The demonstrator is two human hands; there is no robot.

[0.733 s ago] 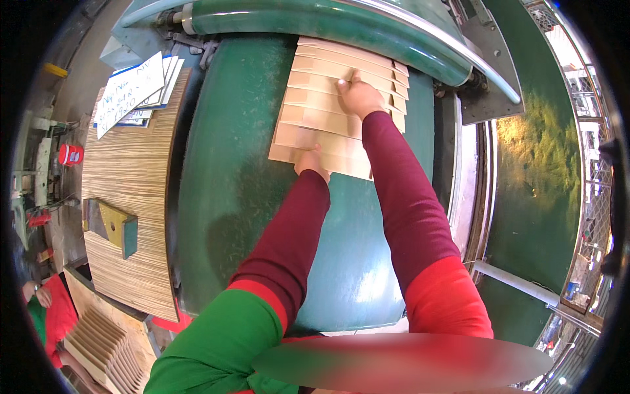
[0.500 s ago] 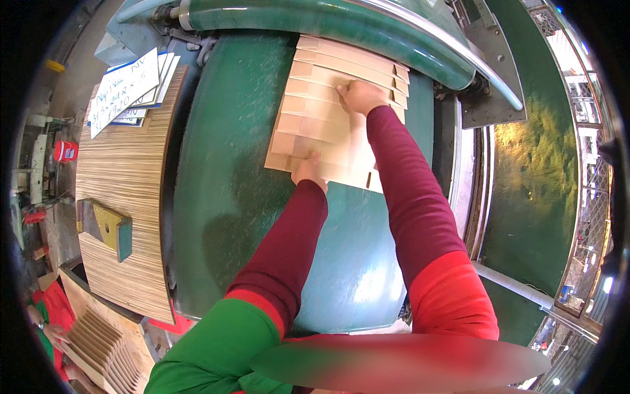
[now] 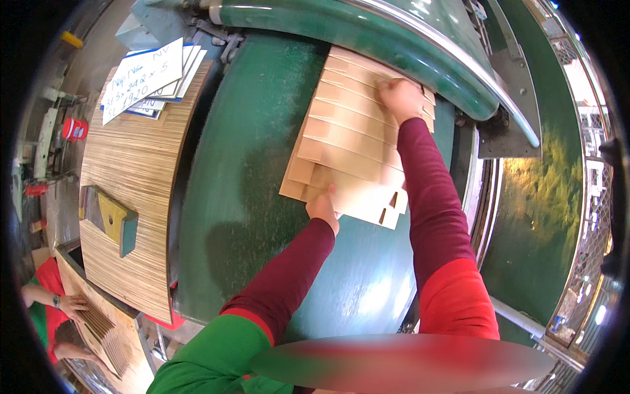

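Several flat brown cardboard cartons (image 3: 354, 134) lie overlapped like shingles on a green conveyor belt (image 3: 256, 157). Their far end lies close to a large green roller (image 3: 341, 27). With thumb on top, my left hand (image 3: 323, 209) grips the near edge of the lowest carton; its other fingers are mostly hidden beneath. Dark slots show at that carton's near right corner. Farther up the row, my right hand (image 3: 401, 100) is closed, its fingertips curled against a carton near the roller. What lies under that palm is hidden.
Left of the belt stands a wood-grain table (image 3: 131, 177) with handwritten cards (image 3: 147, 79) and a yellow-green block (image 3: 111, 220). At lower left, a co-worker's hands (image 3: 72, 306) touch a stack of cardboard (image 3: 105, 341). A metal bar (image 3: 459, 56) runs along the roller.
The view has shifted, so belt and table sit farther right. The nearest cartons are more fanned out, and my right hand is closer to their right edge. The co-worker's hands show more fully.
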